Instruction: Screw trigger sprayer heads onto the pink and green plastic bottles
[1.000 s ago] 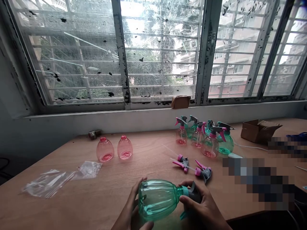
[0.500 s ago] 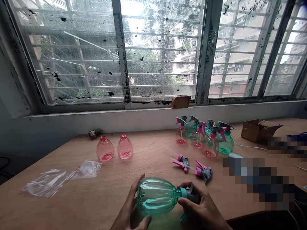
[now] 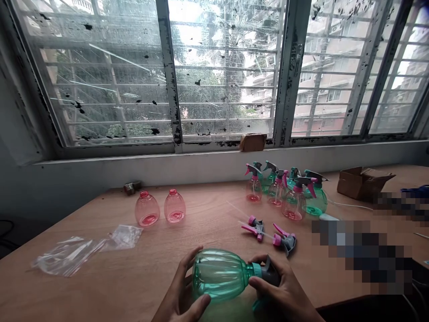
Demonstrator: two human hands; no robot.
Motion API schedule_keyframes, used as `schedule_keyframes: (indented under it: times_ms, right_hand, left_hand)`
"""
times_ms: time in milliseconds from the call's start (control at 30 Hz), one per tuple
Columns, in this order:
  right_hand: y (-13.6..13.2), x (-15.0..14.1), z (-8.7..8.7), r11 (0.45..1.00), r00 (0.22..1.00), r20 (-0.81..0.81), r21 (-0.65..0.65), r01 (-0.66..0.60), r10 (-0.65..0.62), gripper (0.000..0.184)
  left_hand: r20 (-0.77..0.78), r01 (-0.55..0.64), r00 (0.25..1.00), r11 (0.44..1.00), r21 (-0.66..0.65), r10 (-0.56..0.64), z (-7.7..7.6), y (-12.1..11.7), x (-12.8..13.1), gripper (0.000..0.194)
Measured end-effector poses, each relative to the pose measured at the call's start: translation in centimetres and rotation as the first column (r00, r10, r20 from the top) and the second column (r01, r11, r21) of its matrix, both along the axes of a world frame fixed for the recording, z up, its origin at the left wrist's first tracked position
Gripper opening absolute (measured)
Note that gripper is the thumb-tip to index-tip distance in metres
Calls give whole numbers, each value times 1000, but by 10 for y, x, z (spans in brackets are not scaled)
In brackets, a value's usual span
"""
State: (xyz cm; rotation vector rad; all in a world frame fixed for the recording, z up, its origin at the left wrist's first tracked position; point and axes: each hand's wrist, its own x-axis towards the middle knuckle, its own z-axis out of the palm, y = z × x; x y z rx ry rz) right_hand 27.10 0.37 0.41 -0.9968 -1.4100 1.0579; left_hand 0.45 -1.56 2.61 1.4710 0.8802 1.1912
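A green clear spray bottle (image 3: 219, 275) lies sideways between my hands, low over the table's near side. My left hand (image 3: 187, 290) wraps its rounded base end, thumb in front. At the neck, my right hand (image 3: 278, 286) grips the teal collar and dark spray head, part of which its fingers hide. Just beyond lie two loose pink-and-grey spray heads, one nearer spray head (image 3: 284, 240) and one farther spray head (image 3: 256, 227) with thin tubes. Two pink bottles without heads, a left bottle (image 3: 147, 209) and a right bottle (image 3: 174, 206), stand upright at the back left.
Several pink and green spray bottles with heads (image 3: 295, 201) stand together at the back right. An open cardboard box (image 3: 358, 184) is farther right. Clear plastic bags (image 3: 72, 255) lie at the left. A brown block (image 3: 253, 142) rests on the window sill.
My left hand's fingers and thumb have shifted slightly around the bottle's base. The bottle and my right hand stay almost where they were.
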Motion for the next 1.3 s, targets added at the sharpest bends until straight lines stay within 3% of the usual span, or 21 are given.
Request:
schedule_keyframes:
  times_ms: [167, 367, 533, 667, 833, 967, 1167, 1300]
  right_hand:
    - [0, 1, 2, 1000, 999, 47, -14, -6, 6, 33]
    - [0, -4, -1, 998, 998, -55, -56, 22, -25, 40]
    - [-2, -5, 2, 996, 997, -66, -80, 42, -47, 46]
    - [-2, -5, 3, 996, 996, -87, -85, 23, -31, 45]
    - [-4, -7, 5, 996, 995, -98, -89, 17, -26, 45]
    - [-5, -7, 7, 994, 994, -109, -107, 11, -23, 47]
    - [-4, -3, 3, 994, 997, -67, -106, -30, 23, 44]
    - [-4, -2, 1, 998, 999, -51, -68, -14, 11, 42]
  left_hand:
    - [12, -29, 999, 999, -16, 29, 4, 1, 0, 76]
    - [-68, -48, 997, 998, -49, 44, 17, -6, 4, 61]
    - [-78, -52, 996, 999, 7, 52, 3, -5, 2, 72]
    - [-40, -70, 997, 997, -38, 69, -6, 4, -3, 67]
    - [-5, -114, 993, 992, -59, 114, -6, 7, -4, 56]
    - [35, -86, 996, 996, -30, 87, -7, 4, -1, 59]
    - [3, -178, 984, 982, -64, 179, -12, 16, -4, 75]
    - [-1, -85, 996, 992, -94, 85, -10, 20, -4, 67]
